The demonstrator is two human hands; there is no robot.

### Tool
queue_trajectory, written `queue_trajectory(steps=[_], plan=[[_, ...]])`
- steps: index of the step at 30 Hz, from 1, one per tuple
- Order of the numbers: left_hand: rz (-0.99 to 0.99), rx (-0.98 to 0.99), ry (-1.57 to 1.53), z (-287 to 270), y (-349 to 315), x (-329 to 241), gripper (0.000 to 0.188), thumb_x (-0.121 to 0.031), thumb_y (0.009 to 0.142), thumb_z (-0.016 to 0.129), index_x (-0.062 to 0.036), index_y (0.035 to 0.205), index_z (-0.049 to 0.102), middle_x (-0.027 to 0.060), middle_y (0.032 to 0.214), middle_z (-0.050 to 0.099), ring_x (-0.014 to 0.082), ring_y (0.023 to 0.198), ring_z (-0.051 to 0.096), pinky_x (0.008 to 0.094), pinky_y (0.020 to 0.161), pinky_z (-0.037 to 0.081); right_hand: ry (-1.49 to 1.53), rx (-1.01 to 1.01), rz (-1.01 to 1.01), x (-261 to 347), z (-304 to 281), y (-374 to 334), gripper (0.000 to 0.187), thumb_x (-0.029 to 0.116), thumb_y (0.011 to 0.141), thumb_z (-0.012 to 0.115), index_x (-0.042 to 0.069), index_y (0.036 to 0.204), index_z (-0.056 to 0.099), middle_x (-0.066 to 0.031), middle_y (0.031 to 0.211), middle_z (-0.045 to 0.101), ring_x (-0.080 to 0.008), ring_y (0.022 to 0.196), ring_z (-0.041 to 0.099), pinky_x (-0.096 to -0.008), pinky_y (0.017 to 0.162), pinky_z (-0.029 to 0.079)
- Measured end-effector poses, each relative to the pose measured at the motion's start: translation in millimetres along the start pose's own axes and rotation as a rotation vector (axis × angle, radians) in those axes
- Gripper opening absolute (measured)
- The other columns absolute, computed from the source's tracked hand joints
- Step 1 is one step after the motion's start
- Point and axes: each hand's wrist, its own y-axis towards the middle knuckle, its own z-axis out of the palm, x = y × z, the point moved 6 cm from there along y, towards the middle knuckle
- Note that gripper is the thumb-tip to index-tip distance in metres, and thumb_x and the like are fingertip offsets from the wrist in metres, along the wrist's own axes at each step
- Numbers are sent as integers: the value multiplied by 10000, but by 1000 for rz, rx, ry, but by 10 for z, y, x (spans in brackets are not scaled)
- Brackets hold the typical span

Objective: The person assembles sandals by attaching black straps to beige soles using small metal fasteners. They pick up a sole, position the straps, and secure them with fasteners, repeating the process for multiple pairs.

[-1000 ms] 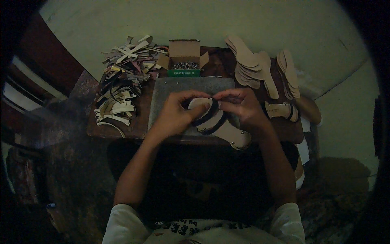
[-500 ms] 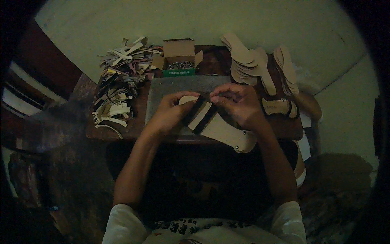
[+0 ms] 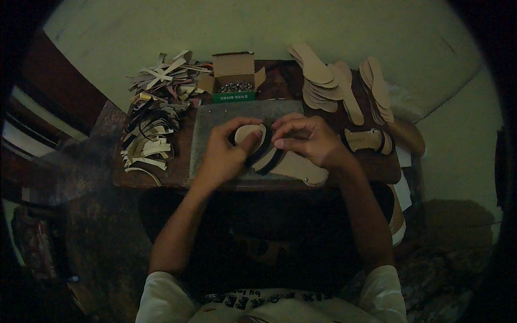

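Observation:
A tan sandal insole (image 3: 301, 168), crossed by two black straps (image 3: 276, 161), is held tilted over the near part of a grey slab (image 3: 207, 126). My left hand (image 3: 229, 151) is closed around its rounded left end, with the thumb pressed on top. The fingers of my right hand (image 3: 312, 139) are bent together at the far ends of the straps, closed on a strap end there; the fingertips partly hide it. A metal stud (image 3: 306, 180) shows near the insole's right end.
An open cardboard box (image 3: 233, 97) of small nails stands behind the slab. Strap offcuts (image 3: 153, 129) are heaped at the left. Stacked insoles (image 3: 318, 81) and more insoles (image 3: 377, 89) lie at the back right, near a strapped insole (image 3: 367, 141). The table's front edge is close to me.
The insole has turned and tipped, its right end shifting up and left. My left thumb now lies over its rounded end. My right hand has moved slightly left and down.

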Motion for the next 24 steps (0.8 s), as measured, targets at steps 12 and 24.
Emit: queue_trajectory(steps=[12, 24], plan=[[153, -149, 21, 35, -25, -44, 242, -97, 869, 657, -25, 1098, 686, 133, 1002, 707, 182, 963, 649, 307, 860, 491, -7, -120, -121, 137, 19, -25, 137, 66, 817, 744, 5, 934, 707, -87, 1139, 609, -193, 1050, 619, -327, 937, 499], [36, -34, -82, 73, 5, 4, 239, -94, 860, 662, -17, 1085, 687, 133, 1013, 705, 162, 956, 640, 301, 828, 503, -86, -142, -22, -6, -74, -22, 186, 97, 789, 774, 0, 937, 717, -86, 1089, 662, -200, 1051, 618, -337, 953, 461]])
